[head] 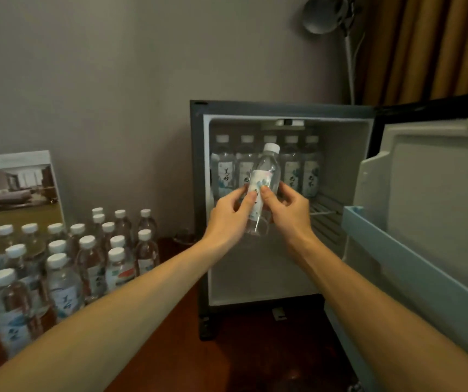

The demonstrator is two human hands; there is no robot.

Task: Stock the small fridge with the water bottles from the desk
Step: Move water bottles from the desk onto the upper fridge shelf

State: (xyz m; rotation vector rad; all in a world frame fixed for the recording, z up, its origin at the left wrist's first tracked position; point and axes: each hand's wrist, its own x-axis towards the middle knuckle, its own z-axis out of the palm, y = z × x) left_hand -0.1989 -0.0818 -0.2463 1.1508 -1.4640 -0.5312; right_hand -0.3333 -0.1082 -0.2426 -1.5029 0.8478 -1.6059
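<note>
Grey wall [99, 80] fills the background beyond the hands, with a tan curtain [425, 46] up to their right; dark wooden tabletop [241, 357] runs beneath both forearms; the fridge [198, 222] stands on it straight ahead of the hands, its door [439, 207] swung wide to their right; spare bottles [91, 264], capped and upright, crowd the tabletop well left of the hands and lower; a card [17, 188] showing a room leans on the wall behind them; a lamp [326, 15] hangs high above the hands, near the curtain; a row [290, 165] of five bottles stands on the wire shelf [326, 216] at the back of the fridge, just beyond the hands; one bottle [265, 179], white cap up and leaning slightly right, sits in front of that row at the fridge mouth; the left hand [227, 219] grips its label from the left, thumb on the front; the right hand [289, 210] grips it from the right, thumb on the label; the hands are close together, both clamped on the bottle.
</note>
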